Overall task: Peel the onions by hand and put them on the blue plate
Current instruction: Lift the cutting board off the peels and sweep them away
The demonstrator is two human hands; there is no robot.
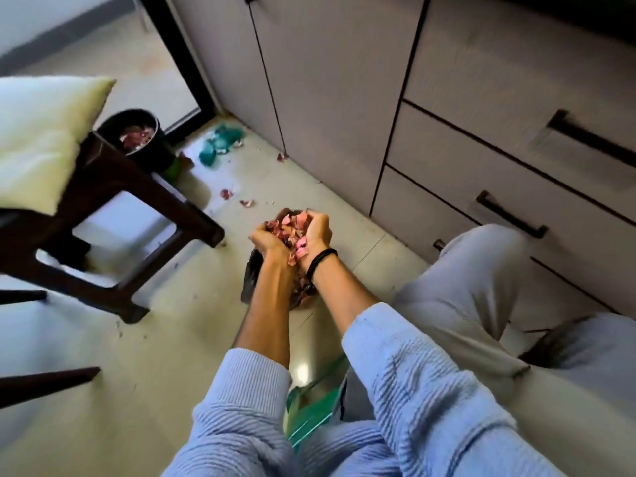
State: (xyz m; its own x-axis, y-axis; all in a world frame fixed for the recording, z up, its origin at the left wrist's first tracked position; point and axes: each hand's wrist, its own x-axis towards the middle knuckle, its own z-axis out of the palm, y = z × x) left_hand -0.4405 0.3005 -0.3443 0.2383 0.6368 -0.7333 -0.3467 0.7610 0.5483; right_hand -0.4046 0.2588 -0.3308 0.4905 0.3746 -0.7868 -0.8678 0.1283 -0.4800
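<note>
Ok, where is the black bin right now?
The black bin sits upper left in the head view, on the floor behind the wooden stool, a crumpled teal bag just to its right.

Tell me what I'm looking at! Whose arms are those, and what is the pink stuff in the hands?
There is no machine here. A person wears a camera on their head, so you look down along their blue sleeves, as if through their eyes. The left hand and the right hand are cupped together, holding a heap of pink onion peels. Under them on the floor sits a dark container; I can't tell what kind. A few loose peels lie scattered on the floor. A black bin with peels inside stands near a wooden stool with a pale cushion. No blue plate shows here.
</note>
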